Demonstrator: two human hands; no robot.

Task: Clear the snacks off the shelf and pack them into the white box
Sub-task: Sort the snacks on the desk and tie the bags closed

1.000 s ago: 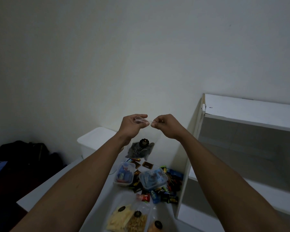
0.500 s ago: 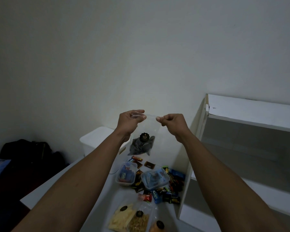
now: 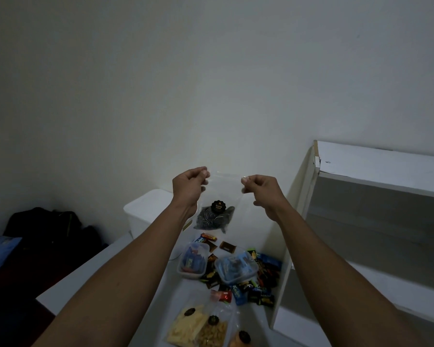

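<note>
Pinching the top corners of the bag (image 3: 216,216) with your left hand (image 3: 189,189) and right hand (image 3: 263,191), you hold it aloft before the box (image 3: 145,209); it looks light, limp and slick, so grip its stiffer top strip.

Dark swirls, bright wrappers
In the clear bag (image 3: 223,194): black-and-white swirled snacks (image 3: 212,220), black round label (image 3: 218,206); below the bag, blue wrappers (image 3: 236,294), yellow chips (image 3: 186,326).

Left hand (image 3: 189,189), right hand (image 3: 262,190): fingers (image 3: 203,173) pinched (both raised, apart).
</note>
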